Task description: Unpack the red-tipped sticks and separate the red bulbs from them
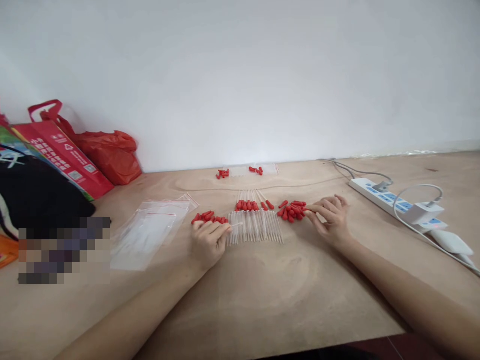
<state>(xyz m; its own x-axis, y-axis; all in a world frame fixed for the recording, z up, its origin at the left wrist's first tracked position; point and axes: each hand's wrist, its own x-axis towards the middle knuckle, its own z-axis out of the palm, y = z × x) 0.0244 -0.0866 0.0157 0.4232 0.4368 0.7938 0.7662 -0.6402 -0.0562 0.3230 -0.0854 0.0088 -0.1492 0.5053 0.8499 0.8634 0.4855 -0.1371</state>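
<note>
My left hand (209,239) rests on the wooden table (262,300), fingers pinched on a thin clear tube that points right toward a row of clear tubes (255,226). A small pile of red caps (209,217) lies just above that hand. My right hand (332,216) lies at the right end of the row, fingers curled, its fingertips touching another pile of red caps (293,210). Several tubes with red caps fitted (248,205) lie behind the row.
Clear plastic bags (150,231) lie left of my left hand. Red bags (86,150) and a dark item stand at the far left. A white power strip (393,204) with cables sits at the right. More red caps (240,172) lie near the wall.
</note>
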